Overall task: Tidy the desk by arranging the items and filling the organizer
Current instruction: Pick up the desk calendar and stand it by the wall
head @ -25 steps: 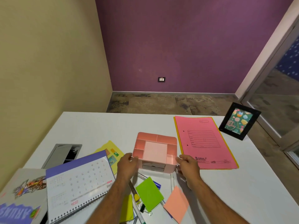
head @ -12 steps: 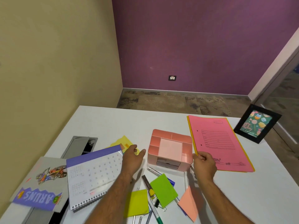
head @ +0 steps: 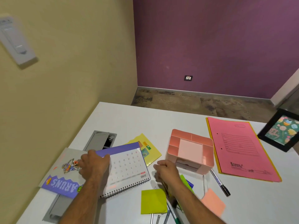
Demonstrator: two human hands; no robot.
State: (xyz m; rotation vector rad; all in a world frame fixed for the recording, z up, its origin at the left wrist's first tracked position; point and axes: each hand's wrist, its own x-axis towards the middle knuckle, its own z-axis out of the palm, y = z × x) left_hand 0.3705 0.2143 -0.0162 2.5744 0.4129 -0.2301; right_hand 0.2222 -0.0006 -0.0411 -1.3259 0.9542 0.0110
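Shifting left hand onto calendar

Soft, even indoor light is falling from above across the white surface, leaving only faint shadows under the right hand and beside the pink organizer. Glare is washing out the glossy calendar page at centre left. Wide-angle distortion is bending the walls toward the frame edges, and motion blur is smearing the wall switch at upper left.
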